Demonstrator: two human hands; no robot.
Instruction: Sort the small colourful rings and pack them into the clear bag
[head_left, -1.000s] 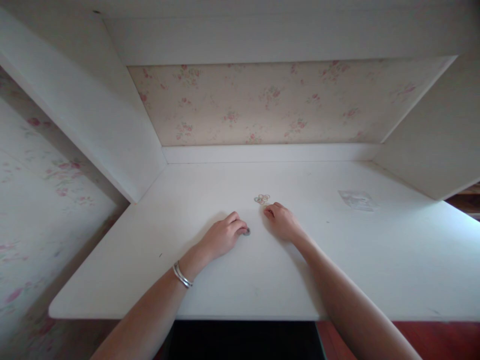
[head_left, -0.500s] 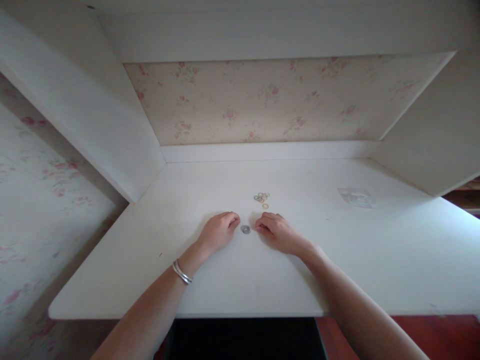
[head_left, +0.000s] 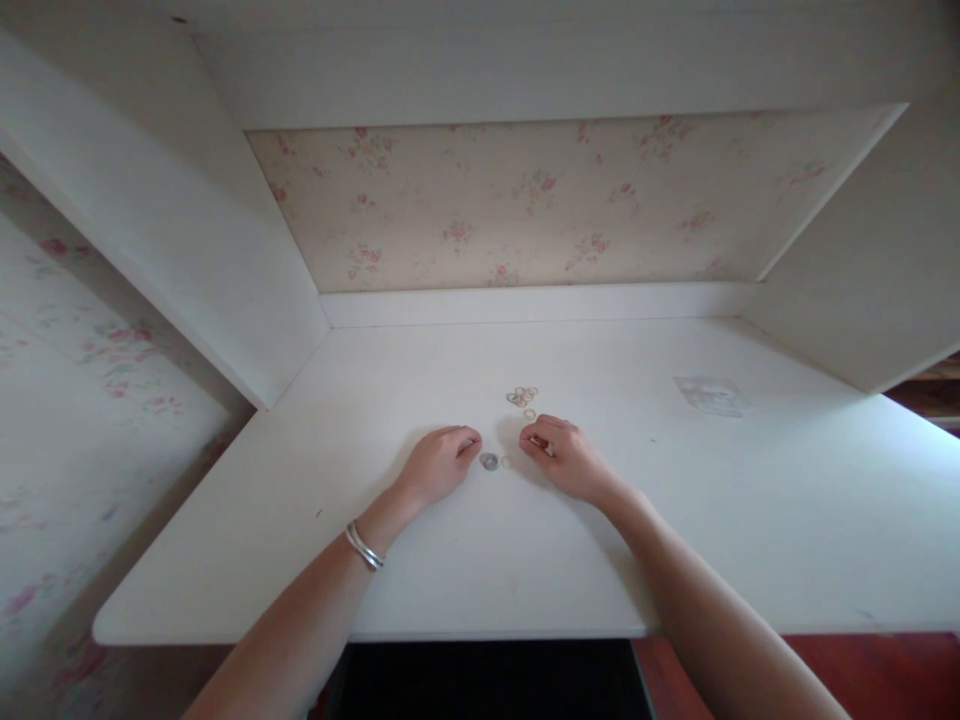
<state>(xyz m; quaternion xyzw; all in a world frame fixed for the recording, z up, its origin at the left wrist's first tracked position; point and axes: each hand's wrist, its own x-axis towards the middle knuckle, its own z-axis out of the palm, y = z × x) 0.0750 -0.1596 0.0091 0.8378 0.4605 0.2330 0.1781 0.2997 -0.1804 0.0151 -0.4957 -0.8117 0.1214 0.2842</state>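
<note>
My left hand (head_left: 439, 465) rests on the white desk (head_left: 480, 540) with its fingers curled and nothing in them. A small grey ring (head_left: 489, 461) lies just right of its fingertips, with a pale ring (head_left: 507, 462) beside it. My right hand (head_left: 564, 456) sits just right of those two rings, fingers curled down onto the desk; whether it pinches anything I cannot tell. A small heap of coloured rings (head_left: 523, 397) lies behind the hands, and one loose ring (head_left: 529, 413) lies just in front of that heap.
A small clear plastic bag (head_left: 711, 395) lies flat at the right back of the desk. White side panels and a flowered back wall (head_left: 525, 200) enclose the desk. The front edge runs just below my forearms, with dark floor under it.
My left hand has let go of the grey ring and drawn slightly left. My right hand moved from the heap towards me, and a pale ring now lies beside the grey one.
</note>
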